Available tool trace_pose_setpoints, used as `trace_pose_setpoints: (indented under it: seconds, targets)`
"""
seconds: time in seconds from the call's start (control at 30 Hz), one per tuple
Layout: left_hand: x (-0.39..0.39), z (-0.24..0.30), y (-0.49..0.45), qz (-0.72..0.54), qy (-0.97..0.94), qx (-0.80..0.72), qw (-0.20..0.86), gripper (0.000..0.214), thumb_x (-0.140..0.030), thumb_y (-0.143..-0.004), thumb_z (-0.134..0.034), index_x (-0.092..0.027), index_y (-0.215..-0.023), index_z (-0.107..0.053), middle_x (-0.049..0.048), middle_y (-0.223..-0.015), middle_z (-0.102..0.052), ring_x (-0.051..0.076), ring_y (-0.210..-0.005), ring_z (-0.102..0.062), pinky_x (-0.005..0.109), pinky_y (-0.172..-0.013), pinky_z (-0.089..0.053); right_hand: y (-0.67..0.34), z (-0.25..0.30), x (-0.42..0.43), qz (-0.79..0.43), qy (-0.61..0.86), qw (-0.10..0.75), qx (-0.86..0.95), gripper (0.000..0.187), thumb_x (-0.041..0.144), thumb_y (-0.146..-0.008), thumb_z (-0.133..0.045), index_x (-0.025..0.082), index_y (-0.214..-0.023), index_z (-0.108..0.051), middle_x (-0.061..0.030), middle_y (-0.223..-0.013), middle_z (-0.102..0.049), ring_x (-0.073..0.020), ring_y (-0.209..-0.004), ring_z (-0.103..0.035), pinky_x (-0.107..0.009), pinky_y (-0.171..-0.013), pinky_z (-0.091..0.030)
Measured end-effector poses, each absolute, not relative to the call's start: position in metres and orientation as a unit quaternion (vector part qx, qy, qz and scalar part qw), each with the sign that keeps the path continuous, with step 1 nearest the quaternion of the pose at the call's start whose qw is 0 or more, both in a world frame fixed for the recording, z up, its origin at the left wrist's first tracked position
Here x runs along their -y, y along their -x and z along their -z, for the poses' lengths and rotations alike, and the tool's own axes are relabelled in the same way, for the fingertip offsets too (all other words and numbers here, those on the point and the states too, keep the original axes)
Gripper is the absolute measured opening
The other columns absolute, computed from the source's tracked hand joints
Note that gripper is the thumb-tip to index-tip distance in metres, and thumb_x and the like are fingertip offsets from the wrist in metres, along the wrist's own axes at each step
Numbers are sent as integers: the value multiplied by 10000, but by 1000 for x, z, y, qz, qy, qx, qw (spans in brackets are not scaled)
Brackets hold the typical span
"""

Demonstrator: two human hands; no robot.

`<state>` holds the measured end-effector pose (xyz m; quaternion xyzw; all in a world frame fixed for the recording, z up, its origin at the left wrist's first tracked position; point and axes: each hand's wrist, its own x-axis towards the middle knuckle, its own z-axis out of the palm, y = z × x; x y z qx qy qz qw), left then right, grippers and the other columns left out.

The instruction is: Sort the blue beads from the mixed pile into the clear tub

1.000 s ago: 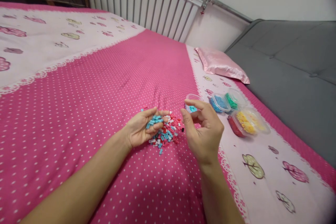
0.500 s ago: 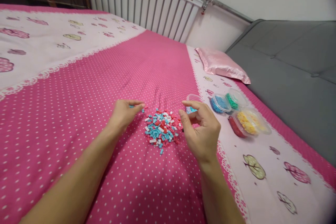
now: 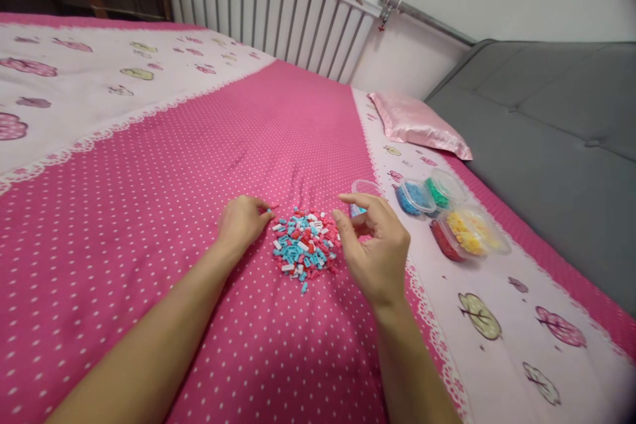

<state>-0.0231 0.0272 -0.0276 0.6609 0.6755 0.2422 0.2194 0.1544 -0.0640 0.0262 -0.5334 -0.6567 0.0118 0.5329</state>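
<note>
A heap of small building bricks (image 3: 304,246) in blue, white, red and pink lies on the pink dotted bedspread (image 3: 258,344). At the heap's left edge is my left hand (image 3: 243,224), its thumb and forefinger closed on a small blue brick (image 3: 269,211) that barely shows. My right hand (image 3: 375,245) hovers by the heap's right side, thumb and forefinger apart with a gap between them. Its other fingers are curled and partly hidden. Behind it, a clear plastic tub (image 3: 366,187) with light blue bricks is partly covered by the hand.
To the right stand open clear tubs of blue bricks (image 3: 413,198), green bricks (image 3: 437,193), yellow bricks (image 3: 464,232) and red bricks (image 3: 446,242). A pink pillow (image 3: 420,122) lies beside the grey headboard (image 3: 541,146). A white radiator (image 3: 283,13) is along the far wall.
My left hand has turned and lowered its fingertips to the blue brick on the bedspread by the heap. My right hand has shifted slightly left, still with fingers apart.
</note>
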Motion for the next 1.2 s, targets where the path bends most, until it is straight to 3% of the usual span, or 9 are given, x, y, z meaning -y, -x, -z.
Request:
trace_pose_setpoints:
  seconds: [0.07, 0.2, 0.27, 0.37, 0.5, 0.57, 0.67, 0.87, 1.2]
  targets:
    - [-26, 27, 20, -310, -619, -656, 299, 121, -258, -707, -671, -156, -767, -699, 61, -649, -641, 176, -596, -548, 265, -534, -359, -153, -25, 64, -32, 540, 533, 650, 160, 202, -827, -588, 187, -980, -636, -22, -928, -635, -63, -564, -542, -225, -547, -468]
    - [-24, 17, 18, -432, -408, -526, 608, 134, -197, -781, -604, -141, -666, -567, -59, -452, -385, 36, -362, -263, 161, -352, -184, -151, -22, 63, -109, 561, 518, 636, 201, 264, -825, -599, 183, -1007, -624, -32, -940, -645, -61, -540, -530, -226, -525, -445]
    - [-23, 9, 21, -436, -293, -425, 737, 182, -143, -836, -498, -127, -656, -522, -54, -486, -386, 13, -350, -227, 125, -318, -146, -150, -21, 62, -143, 567, 513, 628, 227, 294, -818, -606, 183, -1016, -623, -30, -911, -647, -67, -542, -529, -227, -524, -436]
    - [-23, -1, 26, -438, -179, -314, 823, 204, -101, -853, -380, -106, -709, -524, 11, -589, -485, 22, -386, -336, 101, -308, -245, -145, -18, 62, -218, 570, 523, 595, 243, 329, -813, -605, 189, -1010, -624, -7, -798, -637, -87, -566, -533, -228, -531, -435]
    - [-17, -10, 23, -485, -114, -294, 816, 230, -105, -820, -327, -103, -730, -538, 89, -672, -557, 91, -503, -503, 140, -355, -389, -131, -15, 63, -411, 519, 587, 466, 230, 327, -799, -616, 201, -992, -614, -24, -963, -652, -135, -872, -604, -281, -790, -490]
    - [-10, -14, 16, -529, -98, -300, 788, 242, -136, -825, -334, -101, -732, -554, 104, -710, -585, 117, -589, -568, 169, -455, -478, -121, -14, 64, -530, 479, 606, 350, 212, 301, -820, -588, 201, -1006, -607, -34, -1102, -631, -146, -1034, -582, -321, -956, -439]
    - [4, -19, 0, -597, -110, -293, 739, 282, -240, -849, -366, -98, -755, -591, 99, -762, -616, 141, -706, -617, 225, -650, -541, -107, -17, 67, -662, 414, 599, 178, 204, 295, -888, -485, 193, -1026, -595, -42, -1149, -621, -142, -1122, -561, -345, -1065, -363]
    - [37, -17, -32, -659, -199, -262, 677, 378, -415, -850, -380, -131, -798, -625, 85, -815, -643, 165, -806, -623, 297, -813, -498, -88, -22, 73, -686, 303, 658, 65, 290, 275, -959, -336, 196, -933, -614, -26, -991, -662, -97, -1088, -584, -266, -1070, -368]
    - [57, -9, -40, -698, -375, -210, 573, 391, -456, -847, -386, -172, -983, -617, 93, -955, -647, 210, -953, -590, 362, -883, -433, -84, -13, 77, -695, 265, 667, 47, 330, 324, -977, -293, 213, -947, -601, -4, -973, -676, -103, -991, -625, -297, -1006, -433]
